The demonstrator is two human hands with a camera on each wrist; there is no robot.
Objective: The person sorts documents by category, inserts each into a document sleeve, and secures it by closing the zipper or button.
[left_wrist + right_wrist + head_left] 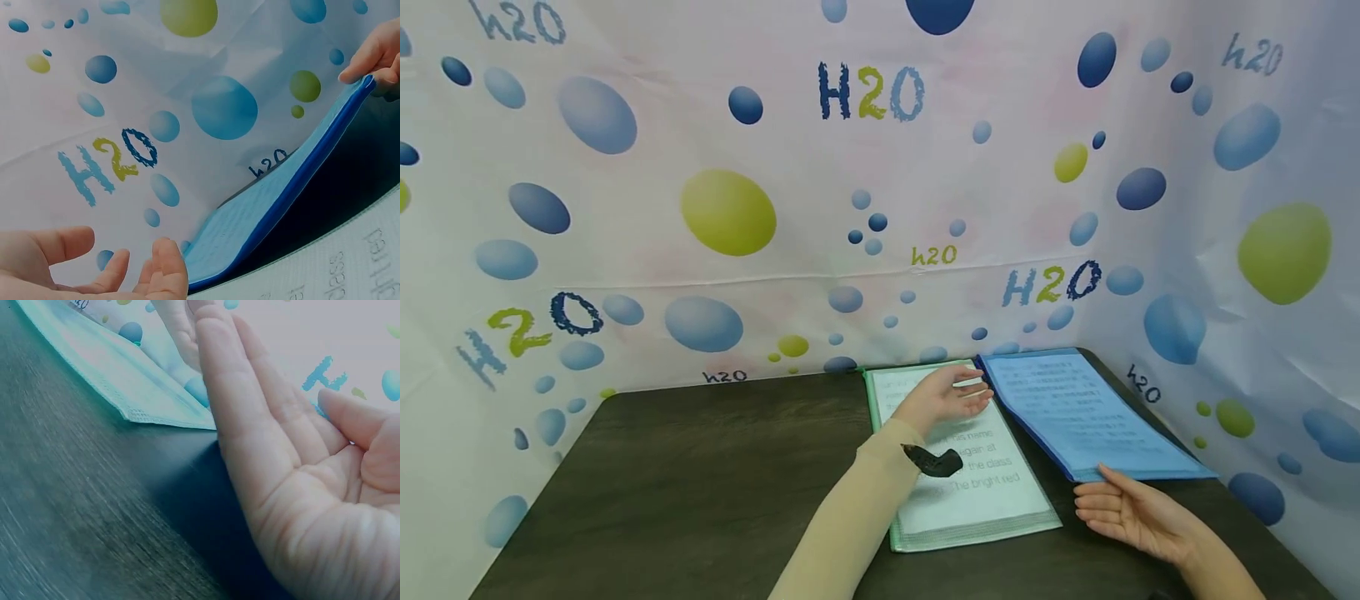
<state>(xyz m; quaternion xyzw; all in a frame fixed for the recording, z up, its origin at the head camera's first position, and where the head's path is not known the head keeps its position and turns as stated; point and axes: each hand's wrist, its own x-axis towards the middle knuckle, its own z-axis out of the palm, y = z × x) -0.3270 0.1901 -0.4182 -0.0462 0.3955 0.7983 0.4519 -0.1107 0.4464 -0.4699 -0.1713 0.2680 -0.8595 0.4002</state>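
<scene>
A blue folder (pixel 1082 408) with a printed sheet showing through its cover lies at the right of the table. My right hand (pixel 1142 512) pinches its near left corner, thumb above and fingers beneath. In the left wrist view that corner of the blue folder (pixel 275 200) is lifted and the spine bends upward. To its left, a green folder (pixel 985 492) with large printed text rests flat. Over the upper part of the green folder is my left hand (pixel 946 396), palm turned toward the blue folder, fingers loosely extended and holding nothing.
The dark wooden table (pixel 700 483) extends to the left of both folders. Behind and to the right hangs a white sheet (pixel 820 167) printed with bubbles and H2O lettering, meeting the table's far edge. A black strap end (pixel 934 461) sticks out from my left sleeve.
</scene>
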